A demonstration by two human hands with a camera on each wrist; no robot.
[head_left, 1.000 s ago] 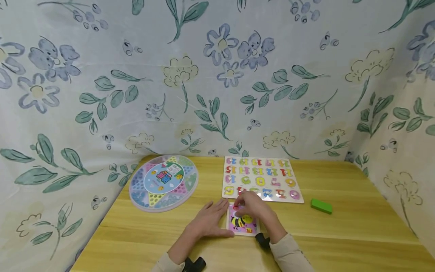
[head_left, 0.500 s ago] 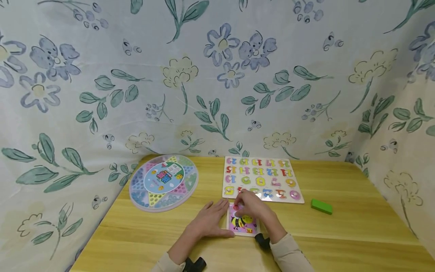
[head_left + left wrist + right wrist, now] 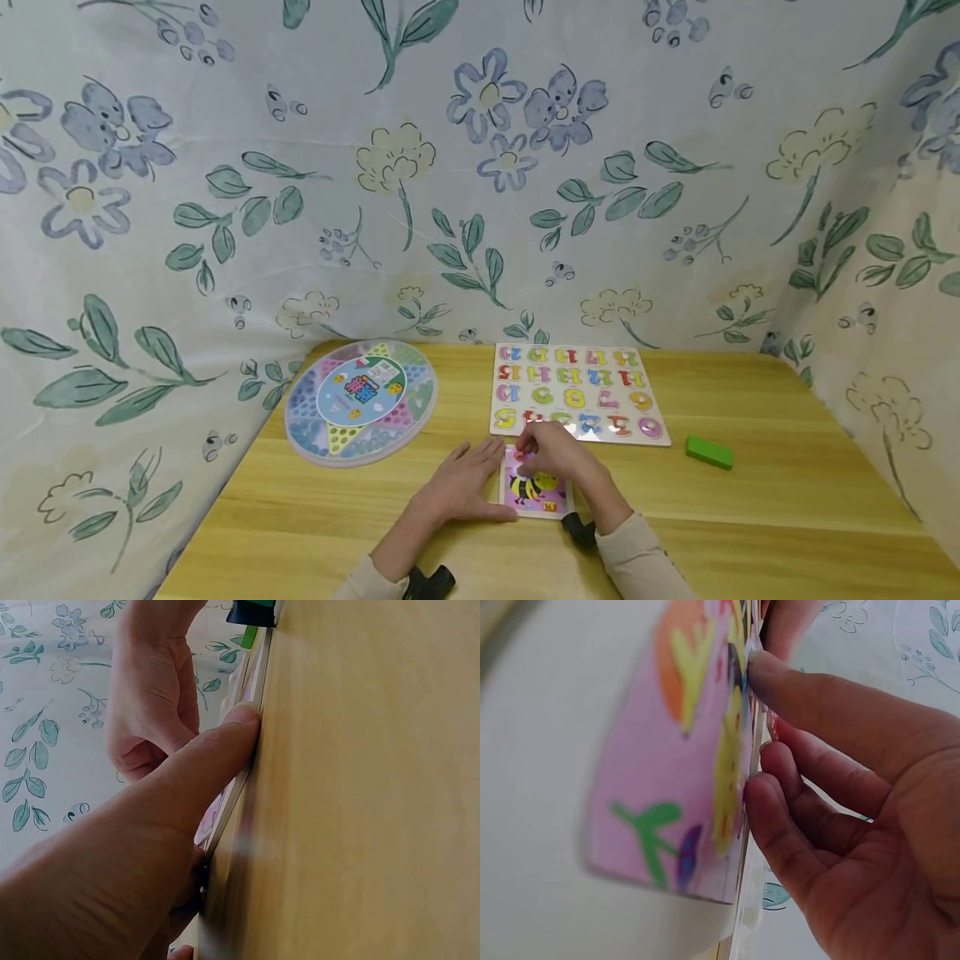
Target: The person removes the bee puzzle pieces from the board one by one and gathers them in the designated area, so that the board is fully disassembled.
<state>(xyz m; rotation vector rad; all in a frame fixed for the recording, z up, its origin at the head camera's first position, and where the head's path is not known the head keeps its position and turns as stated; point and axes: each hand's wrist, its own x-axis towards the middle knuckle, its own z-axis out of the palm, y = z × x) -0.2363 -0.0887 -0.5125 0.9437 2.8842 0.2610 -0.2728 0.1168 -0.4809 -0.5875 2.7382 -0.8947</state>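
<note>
At the far left part of the bee puzzle (image 3: 538,493), which lies flat on the table (image 3: 765,517): one right hand (image 3: 561,454), fingers curled and thumb drawn in close, tips at the pictured face, apparently for fine work on a small spot; whether a piece is pinched cannot be told, though a sliver of red (image 3: 773,727) shows among the fingers in the right wrist view. At the puzzle's left side: one left hand (image 3: 463,487), fingers extended, thumb stretched wide along the near edge, probably bracing the puzzle against sliding. Just beyond the puzzle: one number board (image 3: 575,389), digits upside down to the wearer, part of its lowest row covered by the right hand. Beyond and left of the puzzle: one round game board (image 3: 362,393), label lettering too small to read, likely set aside for working room. Right of the puzzle, well apart: one green block (image 3: 709,452), use unclear. Nearer than the puzzle: two black wrist mounts (image 3: 579,532), the left one cut off by the frame. Behind all: floral cloth (image 3: 480,242).
</note>
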